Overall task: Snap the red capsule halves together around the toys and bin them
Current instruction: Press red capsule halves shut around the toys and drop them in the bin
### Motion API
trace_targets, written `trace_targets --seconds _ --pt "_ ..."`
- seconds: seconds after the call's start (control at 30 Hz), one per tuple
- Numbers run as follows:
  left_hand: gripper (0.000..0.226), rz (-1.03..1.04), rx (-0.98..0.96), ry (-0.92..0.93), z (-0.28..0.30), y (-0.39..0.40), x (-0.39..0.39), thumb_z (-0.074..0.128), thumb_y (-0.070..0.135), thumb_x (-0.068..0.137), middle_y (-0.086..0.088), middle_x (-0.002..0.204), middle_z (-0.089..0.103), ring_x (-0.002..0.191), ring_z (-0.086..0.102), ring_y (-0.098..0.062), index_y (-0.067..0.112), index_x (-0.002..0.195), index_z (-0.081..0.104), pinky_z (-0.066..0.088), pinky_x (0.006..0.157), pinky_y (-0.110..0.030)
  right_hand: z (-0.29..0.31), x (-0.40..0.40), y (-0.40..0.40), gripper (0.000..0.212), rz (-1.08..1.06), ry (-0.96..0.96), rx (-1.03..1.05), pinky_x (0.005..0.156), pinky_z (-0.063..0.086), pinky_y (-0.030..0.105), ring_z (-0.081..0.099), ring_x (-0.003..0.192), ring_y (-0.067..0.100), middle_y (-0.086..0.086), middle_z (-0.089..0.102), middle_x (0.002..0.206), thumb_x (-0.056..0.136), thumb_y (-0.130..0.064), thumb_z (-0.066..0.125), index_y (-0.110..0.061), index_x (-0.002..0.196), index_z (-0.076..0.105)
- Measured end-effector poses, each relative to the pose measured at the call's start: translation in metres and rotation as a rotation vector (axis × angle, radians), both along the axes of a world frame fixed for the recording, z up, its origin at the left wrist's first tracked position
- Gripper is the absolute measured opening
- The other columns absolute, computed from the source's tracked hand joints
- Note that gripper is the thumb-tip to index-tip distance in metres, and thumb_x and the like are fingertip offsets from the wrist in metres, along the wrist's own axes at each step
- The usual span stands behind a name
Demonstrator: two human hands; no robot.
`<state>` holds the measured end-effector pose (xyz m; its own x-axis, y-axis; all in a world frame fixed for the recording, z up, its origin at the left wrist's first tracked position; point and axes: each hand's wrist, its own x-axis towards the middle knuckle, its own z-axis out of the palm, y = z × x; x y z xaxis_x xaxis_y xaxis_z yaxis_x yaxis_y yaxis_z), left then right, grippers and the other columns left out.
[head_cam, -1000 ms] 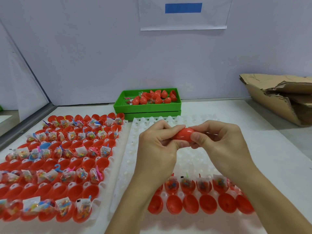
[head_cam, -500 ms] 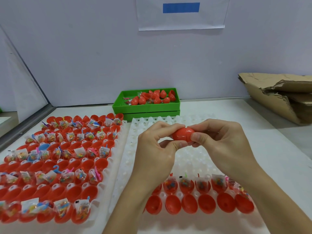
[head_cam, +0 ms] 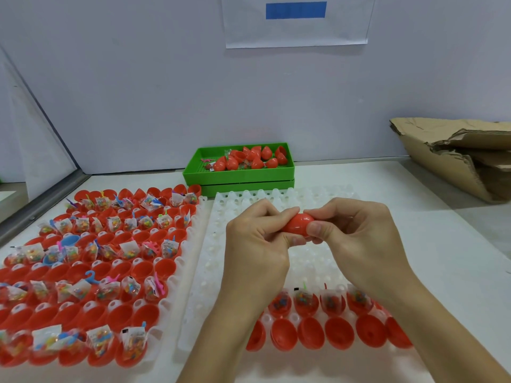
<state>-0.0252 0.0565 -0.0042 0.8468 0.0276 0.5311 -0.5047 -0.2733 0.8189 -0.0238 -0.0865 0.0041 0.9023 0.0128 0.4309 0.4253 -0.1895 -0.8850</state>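
Both hands pinch one red capsule (head_cam: 297,223) over the near tray (head_cam: 318,261): left hand (head_cam: 255,244) fingers and thumb curl round its left end, right hand (head_cam: 356,236) pinches the right end. Seam is covered by fingertips, so it probably is closed but can't confirm the snap. Green bin (head_cam: 237,175) at the back of the surface holds about a dozen capsules, at least one looks open. Near tray is mostly emptied; one row of filled halves (head_cam: 331,301) and one row of empty halves (head_cam: 311,333) remain. Left tray (head_cam: 171,302) is full, many toy packets (head_cam: 130,248), untouched. Most work remains. Forearms hide parts of the near rows; left tray is cut off at the frame edge.
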Motion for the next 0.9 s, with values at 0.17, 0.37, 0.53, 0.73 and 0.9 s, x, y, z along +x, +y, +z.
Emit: trace_targets --seconds 0.17,0.37,0.53,0.73,0.9 --pt "0.031 0.012 0.045 -0.015 -0.004 -0.002 0.0 0.066 -0.02 0.079 -0.005 0.077 0.055 0.075 0.061 -0.007 0.003 0.097 0.078 0.056 0.068 -0.013 -0.002 0.001 0.001 0.033 -0.012 0.004 -0.029 0.059 0.049 0.01 0.066 0.056 0.005 -0.007 0.072 0.063 0.081 0.011 0.072 -0.021 0.071 0.072" --pt "0.019 -0.064 0.076 0.031 0.003 -0.003 -0.001 0.073 0.007 0.084 0.004 0.088 0.056 0.087 0.061 -0.013 0.019 0.1 0.074 0.058 0.077 -0.03 0.003 0.0 -0.005 0.021 0.002 0.029 0.019 0.064 0.053 0.016 0.067 0.062 0.007 -0.003 0.075 0.072 0.084 0.003 0.072 -0.018 0.083 0.075" --pt "0.018 -0.097 0.052 0.062 0.004 0.0 -0.001 0.075 0.013 0.086 0.008 0.097 0.063 0.094 0.064 -0.012 0.022 0.102 0.071 0.057 0.076 -0.024 0.006 -0.001 -0.009 0.019 0.052 0.08 0.053 0.071 0.055 0.016 0.073 0.073 0.009 -0.003 0.077 0.083 0.086 -0.006 0.072 -0.02 0.097 0.074" --pt "0.023 -0.088 0.006 0.141 0.005 0.002 0.0 0.079 0.015 0.082 0.013 0.094 0.071 0.095 0.067 -0.007 0.023 0.102 0.072 0.057 0.077 -0.023 0.008 -0.001 -0.011 0.018 0.058 0.086 0.052 0.071 0.057 0.018 0.075 0.077 0.015 -0.003 0.078 0.084 0.084 -0.005 0.074 -0.021 0.091 0.077" --pt "0.032 -0.051 -0.064 0.166 0.002 0.003 0.001 0.077 -0.011 0.073 0.005 0.082 0.074 0.077 0.072 -0.006 0.015 0.092 0.076 0.057 0.071 -0.019 0.008 -0.001 -0.008 0.03 0.053 0.054 0.029 0.066 0.054 0.017 0.07 0.064 0.009 -0.003 0.075 0.071 0.077 0.008 0.075 -0.023 0.075 0.076"
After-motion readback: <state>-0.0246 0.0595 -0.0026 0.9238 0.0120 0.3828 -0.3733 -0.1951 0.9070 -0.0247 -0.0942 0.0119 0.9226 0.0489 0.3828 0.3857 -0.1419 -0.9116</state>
